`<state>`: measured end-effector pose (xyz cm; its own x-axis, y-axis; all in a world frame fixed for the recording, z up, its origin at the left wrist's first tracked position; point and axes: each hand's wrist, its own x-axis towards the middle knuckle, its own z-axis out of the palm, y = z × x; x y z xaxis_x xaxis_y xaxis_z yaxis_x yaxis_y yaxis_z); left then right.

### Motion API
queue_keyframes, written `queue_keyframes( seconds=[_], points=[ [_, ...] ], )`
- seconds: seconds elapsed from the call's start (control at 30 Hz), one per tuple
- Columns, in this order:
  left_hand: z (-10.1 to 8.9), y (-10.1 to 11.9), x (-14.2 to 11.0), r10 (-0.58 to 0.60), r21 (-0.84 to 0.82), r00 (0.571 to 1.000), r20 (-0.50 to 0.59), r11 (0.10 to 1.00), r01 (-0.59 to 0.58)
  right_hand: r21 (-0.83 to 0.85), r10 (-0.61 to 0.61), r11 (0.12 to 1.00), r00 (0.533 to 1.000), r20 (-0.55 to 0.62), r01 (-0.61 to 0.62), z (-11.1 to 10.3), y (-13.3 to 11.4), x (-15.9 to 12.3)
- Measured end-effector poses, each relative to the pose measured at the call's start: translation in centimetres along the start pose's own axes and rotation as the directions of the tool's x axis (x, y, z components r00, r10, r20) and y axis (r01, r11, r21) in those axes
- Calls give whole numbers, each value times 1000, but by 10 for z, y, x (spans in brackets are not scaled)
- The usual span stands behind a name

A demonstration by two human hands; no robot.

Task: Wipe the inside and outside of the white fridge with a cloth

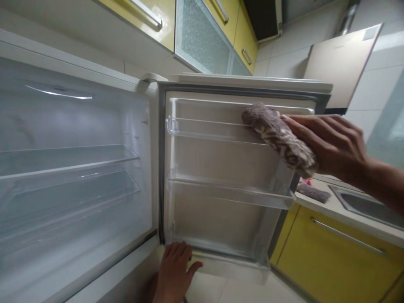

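Observation:
My right hand [337, 141] is closed on a folded, fuzzy grey-brown cloth [280, 139] with a pale pattern. The cloth lies across the top door shelf [217, 130] of the refrigerator, near its outer end, and hides part of it. My left hand [175, 269] is at the bottom of the door by the hinge side, its fingers over the edge of the lowest door bin [227, 267]. Its thumb sticks out to the side, and I see nothing held in it. The white refrigerator door [217, 162] stands wide open, with a clear middle shelf [230, 191].
To the left is the lit refrigerator interior with glass shelves [69, 162]. Yellow wall cabinets [208, 25] hang above. Behind the door, the counter carries another greyish cloth [312, 192] beside a sink [372, 204], over a yellow lower cabinet [334, 252].

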<state>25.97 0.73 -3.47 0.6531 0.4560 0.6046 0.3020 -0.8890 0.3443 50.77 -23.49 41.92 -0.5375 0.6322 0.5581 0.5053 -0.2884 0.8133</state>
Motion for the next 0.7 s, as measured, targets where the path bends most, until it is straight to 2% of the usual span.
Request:
queue_keyframes(
  seconds=[0.1,0.2,0.33,0.47,0.6,0.7],
  points=[
    [7,-6,1,15,-17,1000,-21,1000,-15,-88,-21,996,997,-80,14,9,-4,-18],
    [12,-6,3,31,2,998,-49,1000,-31,-118,-87,990,991,-106,74,24,-10,-8],
    [12,4,6,-15,23,999,-31,1000,16,-29,-149,989,989,-25,148,44,-33,33],
    [8,15,8,-56,43,998,-29,997,57,48,-211,976,977,4,211,66,-75,85],
    [2,17,10,-56,35,998,-38,998,57,157,-373,917,927,20,366,93,-117,134],
    [-3,16,10,-59,16,998,-36,998,59,293,-465,859,879,108,419,116,-137,157]
  ],
)
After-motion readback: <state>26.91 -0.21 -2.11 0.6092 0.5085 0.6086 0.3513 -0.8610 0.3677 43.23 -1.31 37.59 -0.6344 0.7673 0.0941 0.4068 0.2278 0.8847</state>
